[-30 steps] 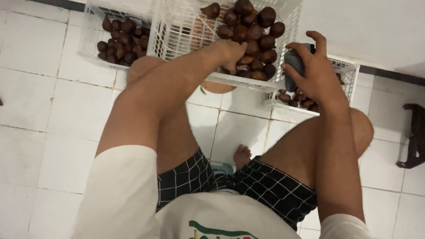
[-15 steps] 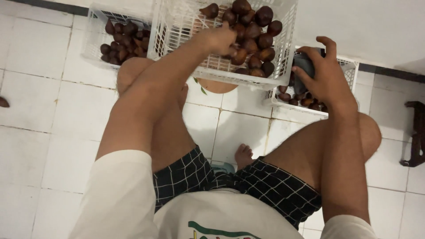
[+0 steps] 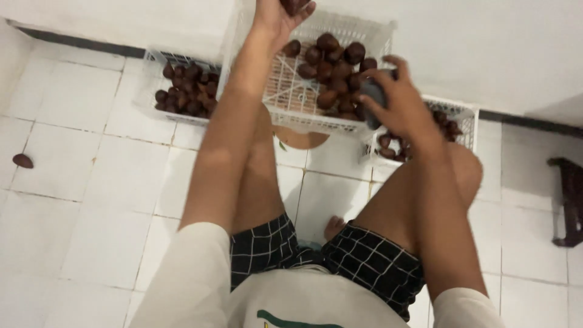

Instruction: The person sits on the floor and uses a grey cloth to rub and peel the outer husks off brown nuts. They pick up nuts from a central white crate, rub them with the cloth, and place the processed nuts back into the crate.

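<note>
Head camera looked straight down at someone sitting on a white tiled floor (image 3: 79, 182), knees apart, in black checked shorts. The left hand (image 3: 276, 18) was stretched to the far edge of the shot, over the middle white plastic crate (image 3: 291, 97), with its fingers (image 3: 303, 11) curled around a dark brown scaly fruit (image 3: 293, 5), though the frame cut most of it off, so I couldn't really tell how tight the hold was. The right hand (image 3: 398, 100) sat at the crate's right edge, fingers clamped on a dark grey object (image 3: 373, 97); it was blurry and I couldn't make out what it was. A pile of the same brown fruit (image 3: 334, 70) lay in the right half of the middle crate, the left half showing bare mesh. A second crate (image 3: 182, 91) off to the left held more fruit, and a third crate (image 3: 455, 118) on the right, partly behind the right wrist, had some too. One loose fruit (image 3: 22, 161) lay on the floor at far left, well apart from everything. A dark wooden stool (image 3: 568, 200) showed at the right edge.
</note>
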